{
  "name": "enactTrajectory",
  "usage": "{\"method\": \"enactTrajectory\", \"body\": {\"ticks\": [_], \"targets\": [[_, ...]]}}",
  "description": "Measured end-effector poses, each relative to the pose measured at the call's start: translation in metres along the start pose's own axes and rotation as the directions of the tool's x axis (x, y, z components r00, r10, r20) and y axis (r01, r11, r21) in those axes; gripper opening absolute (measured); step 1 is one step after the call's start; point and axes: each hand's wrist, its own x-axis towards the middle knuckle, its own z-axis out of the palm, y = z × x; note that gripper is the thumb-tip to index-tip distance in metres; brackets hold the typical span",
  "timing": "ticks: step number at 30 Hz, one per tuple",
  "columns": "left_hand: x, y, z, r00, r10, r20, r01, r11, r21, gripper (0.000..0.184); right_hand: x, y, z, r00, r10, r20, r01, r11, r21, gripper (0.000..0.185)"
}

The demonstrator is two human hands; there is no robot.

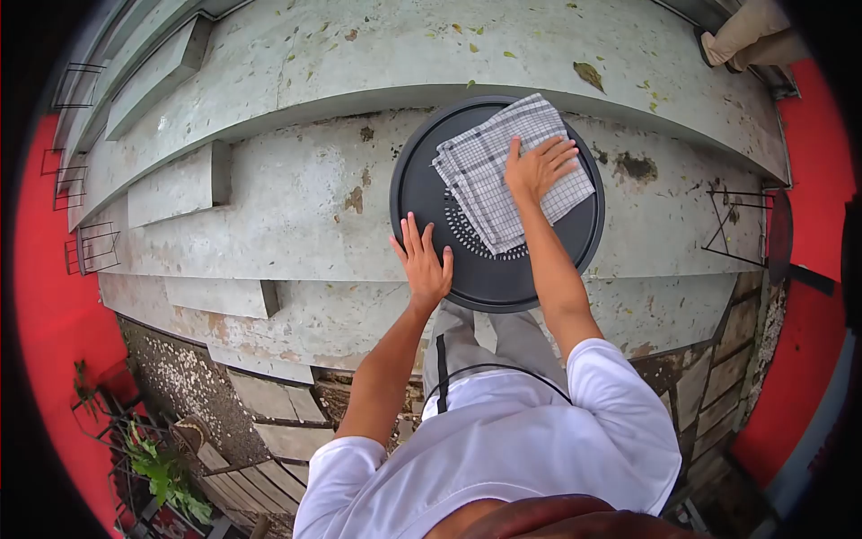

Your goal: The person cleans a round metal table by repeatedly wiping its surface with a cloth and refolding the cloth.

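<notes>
In front of me is a round dark grey table (417, 180) with a raised rim and a ring of small perforations in its top. A folded white and grey checked cloth (485, 148) lies across its middle and right side. My right hand (539, 169) rests flat on the cloth, fingers spread. At the table's near left edge, my left hand (424, 260) lies with its fingers apart on the tabletop. The table's legs are hidden beneath the top.
Wide concrete steps (296, 207) with scattered leaves surround the table. Another person's leg (754, 36) shows at the upper right. A round stool (779, 225) stands at the right against a red wall (822, 144). Green plants (166, 472) grow at the lower left.
</notes>
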Motion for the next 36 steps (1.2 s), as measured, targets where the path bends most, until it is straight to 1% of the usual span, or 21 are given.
{"method": "enactTrajectory", "body": {"ticks": [1, 2, 3, 5, 7, 10, 11, 13, 14, 15, 17, 19, 20, 22, 27, 29, 31, 33, 34, 35, 36], "targets": [[0.002, 0.001, -0.001, 0.999, -0.039, 0.013, 0.039, 0.999, 0.027, 0.053, 0.009, -0.008, 0.005, 0.987, -0.159, -0.031, 0.158, 0.987, -0.043, 0.093], [0.004, 0.000, 0.000, 0.999, -0.042, 0.017, 0.041, 0.999, 0.024, 0.053, 0.008, -0.022, 0.008, 0.950, -0.311, -0.021, 0.311, 0.950, 0.016, 0.086], [0.002, 0.002, 0.001, 0.999, -0.041, 0.016, 0.040, 0.998, 0.039, 0.050, 0.000, -0.039, 0.010, 0.890, -0.457, -0.016, 0.456, 0.887, 0.076, 0.080], [0.003, 0.001, 0.002, 0.999, -0.033, 0.014, 0.032, 0.998, 0.054, 0.047, -0.025, -0.067, 0.007, 0.754, -0.656, 0.026, 0.648, 0.750, 0.137, 0.075], [-0.001, -0.004, 0.010, 0.999, -0.007, -0.040, 0.008, 0.999, 0.037, 0.042, -0.052, -0.083, 0.002, 0.673, -0.735, 0.086, 0.724, 0.678, 0.127, 0.076], [0.000, -0.002, 0.009, 0.999, -0.012, -0.041, 0.014, 0.999, 0.045, 0.044, -0.056, -0.082, 0.008, 0.654, -0.755, 0.049, 0.735, 0.649, 0.198, 0.077], [0.000, -0.001, 0.008, 0.999, -0.022, -0.039, 0.024, 0.998, 0.062, 0.045, -0.052, -0.077, 0.007, 0.656, -0.753, 0.048, 0.735, 0.651, 0.190, 0.077], [0.000, 0.000, 0.005, 1.000, -0.029, -0.008, 0.030, 0.997, 0.071, 0.047, -0.041, -0.062, 0.004, 0.649, -0.759, 0.058, 0.711, 0.632, 0.308, 0.080], [0.000, 0.001, 0.005, 0.999, -0.039, 0.021, 0.037, 0.996, 0.086, 0.049, -0.036, -0.052, 0.001, 0.705, -0.706, 0.065, 0.665, 0.690, 0.285, 0.083], [0.000, 0.003, 0.005, 0.999, -0.029, 0.023, 0.027, 0.997, 0.075, 0.049, -0.034, -0.038, -0.004, 0.711, -0.700, 0.062, 0.663, 0.697, 0.272, 0.083], [-0.001, 0.003, 0.001, 0.994, -0.002, 0.105, -0.015, 0.988, 0.155, 0.052, -0.039, -0.006, -0.017, 0.871, -0.487, 0.067, 0.473, 0.867, 0.159, 0.083], [-0.002, 0.003, -0.001, 0.995, 0.021, 0.101, -0.036, 0.989, 0.142, 0.054, -0.056, 0.031, -0.023, 0.931, -0.362, 0.050, 0.358, 0.930, 0.081, 0.081], [-0.003, 0.002, -0.001, 0.996, 0.017, 0.084, -0.028, 0.992, 0.122, 0.053, -0.067, 0.047, -0.028, 0.932, -0.360, 0.044, 0.357, 0.931, 0.073, 0.081], [-0.005, 0.002, -0.002, 0.999, 0.024, 0.040, -0.028, 0.996, 0.086, 0.052, -0.091, 0.077, -0.043, 0.971, -0.236, 0.029, 0.235, 0.971, 0.044, 0.080], [-0.007, 0.001, -0.001, 1.000, -0.012, 0.000, 0.012, 0.996, 0.085, 0.051, -0.129, 0.127, -0.066, 0.982, -0.188, 0.020, 0.187, 0.982, 0.027, 0.079], [-0.006, 0.000, -0.002, 0.999, -0.040, 0.004, 0.039, 0.996, 0.079, 0.051, -0.127, 0.131, -0.066, 0.992, -0.122, 0.040, 0.119, 0.991, 0.069, 0.078], [-0.004, 0.001, -0.004, 0.997, -0.065, -0.029, 0.066, 0.996, 0.053, 0.050, -0.121, 0.129, -0.063, 0.987, -0.156, 0.028, 0.153, 0.984, 0.089, 0.078], [-0.002, -0.002, -0.002, 0.998, -0.065, -0.020, 0.066, 0.998, 0.024, 0.050, -0.111, 0.117, -0.054, 0.995, -0.082, 0.052, 0.084, 0.995, -0.051, 0.076], [-0.002, -0.003, -0.001, 0.996, -0.069, -0.052, 0.070, 0.998, 0.002, 0.049, -0.103, 0.110, -0.045, 0.997, -0.074, 0.025, 0.076, 0.995, -0.063, 0.076], [0.001, -0.003, -0.001, 0.991, -0.114, -0.069, 0.114, 0.994, -0.005, 0.049, -0.089, 0.099, -0.040, 0.992, -0.119, 0.040, 0.121, 0.990, -0.069, 0.076], [0.001, -0.004, -0.001, 0.992, -0.103, -0.074, 0.101, 0.994, -0.033, 0.048, -0.072, 0.083, -0.036, 0.994, -0.088, 0.065, 0.097, 0.985, -0.144, 0.076]]}}
